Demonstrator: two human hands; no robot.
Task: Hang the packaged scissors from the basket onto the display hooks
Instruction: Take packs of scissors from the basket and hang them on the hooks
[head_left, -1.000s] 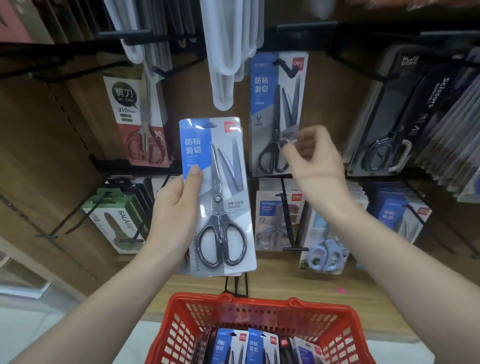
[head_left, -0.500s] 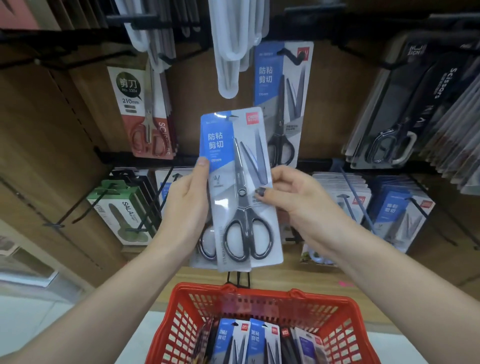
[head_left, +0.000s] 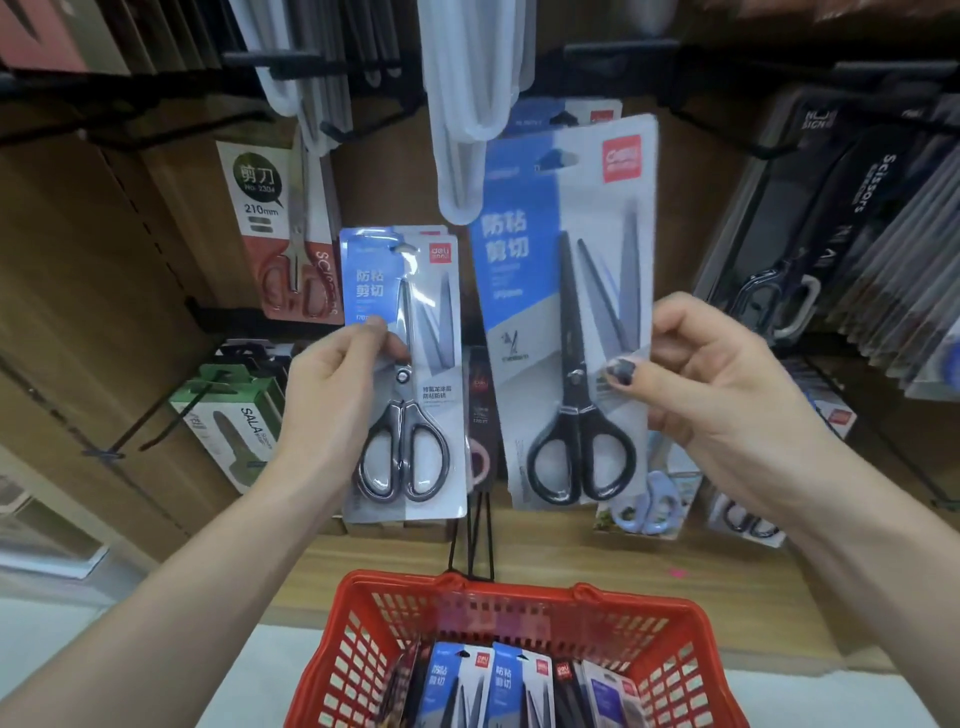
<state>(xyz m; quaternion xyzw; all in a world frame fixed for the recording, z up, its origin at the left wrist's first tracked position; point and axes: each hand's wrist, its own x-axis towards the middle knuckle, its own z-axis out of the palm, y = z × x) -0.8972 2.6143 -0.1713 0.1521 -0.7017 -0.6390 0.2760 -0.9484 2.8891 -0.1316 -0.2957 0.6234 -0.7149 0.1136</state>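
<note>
Blue-and-grey scissors packs stand upright, blades up: a smaller pack (head_left: 405, 374) pinched by the left hand (head_left: 332, 400), a larger pack (head_left: 569, 312) by the right hand (head_left: 711, 379), above the red basket (head_left: 514, 613), white hangers (head_left: 475, 104) overhead.

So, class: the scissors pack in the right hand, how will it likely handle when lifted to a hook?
The pack probably stays fairly stiff: its flat card stands upright though the right hand pinches only one edge. It is likely bottom-heavy, as the handles sit low. Its glossy front may be slippery.
</note>
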